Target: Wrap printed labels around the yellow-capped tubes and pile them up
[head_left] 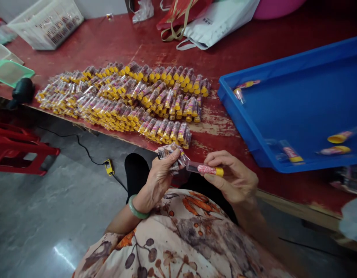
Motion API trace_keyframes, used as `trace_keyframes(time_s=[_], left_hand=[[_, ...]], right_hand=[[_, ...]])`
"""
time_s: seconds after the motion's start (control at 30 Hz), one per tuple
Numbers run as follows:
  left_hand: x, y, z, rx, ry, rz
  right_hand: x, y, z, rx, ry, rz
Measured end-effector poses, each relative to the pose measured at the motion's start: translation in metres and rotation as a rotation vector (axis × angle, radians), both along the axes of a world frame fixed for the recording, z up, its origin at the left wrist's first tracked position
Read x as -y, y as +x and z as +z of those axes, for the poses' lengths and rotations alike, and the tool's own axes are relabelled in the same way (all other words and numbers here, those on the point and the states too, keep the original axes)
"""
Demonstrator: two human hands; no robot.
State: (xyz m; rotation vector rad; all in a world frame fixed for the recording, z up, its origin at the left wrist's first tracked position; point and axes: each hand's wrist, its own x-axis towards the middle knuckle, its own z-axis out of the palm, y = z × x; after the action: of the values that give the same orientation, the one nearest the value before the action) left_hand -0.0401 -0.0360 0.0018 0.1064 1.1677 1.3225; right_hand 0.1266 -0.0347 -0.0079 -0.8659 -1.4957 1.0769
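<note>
My left hand [162,172] is closed around a small stack of printed clear wrappers [170,152], held over my lap at the table's edge. Between the thumb and fingers of my right hand [232,177] is a clear tube with a yellow base [207,169] and something pink and white inside. The tube lies nearly level, its clear end at the wrappers in my left hand; whether it touches them I cannot tell. Beyond my hands, a large pile of similar wrapped tubes with yellow ends [123,96] lies in stacked rows.
On the right, a blue tray [254,127] holds several loose tubes. A white basket [48,27], a green tray [13,73] and a black tool [22,92] are at the left. Bags [219,23] lie at the back of the red table [221,127]. A red stool [19,150] stands below.
</note>
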Motion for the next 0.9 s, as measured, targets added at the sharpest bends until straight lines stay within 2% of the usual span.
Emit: trace_keyframes(time_s=[0.17,0.27,0.33,0.53,0.8,0.9], left_hand=[[0.001,-0.001,0.003,0.038,-0.018,-0.036],[0.002,-0.001,0.0,0.057,0.009,-0.015],[0.001,-0.001,-0.002,0.071,0.034,0.001],[0.002,-0.001,-0.001,0.006,0.027,0.008],[0.005,-0.001,-0.001,-0.03,0.071,0.017],[0.005,-0.001,-0.004,-0.038,0.111,0.024]], right_hand=[[0.005,-0.004,-0.003,0.302,0.404,-0.183],[0.01,-0.006,-0.007,0.468,0.6,-0.208],[0.013,-0.007,-0.009,0.543,0.667,-0.198],[0.019,-0.008,-0.014,0.634,0.695,-0.258],[0.02,-0.017,-0.025,0.629,0.75,-0.326],[0.019,-0.018,-0.024,0.579,0.664,-0.291]])
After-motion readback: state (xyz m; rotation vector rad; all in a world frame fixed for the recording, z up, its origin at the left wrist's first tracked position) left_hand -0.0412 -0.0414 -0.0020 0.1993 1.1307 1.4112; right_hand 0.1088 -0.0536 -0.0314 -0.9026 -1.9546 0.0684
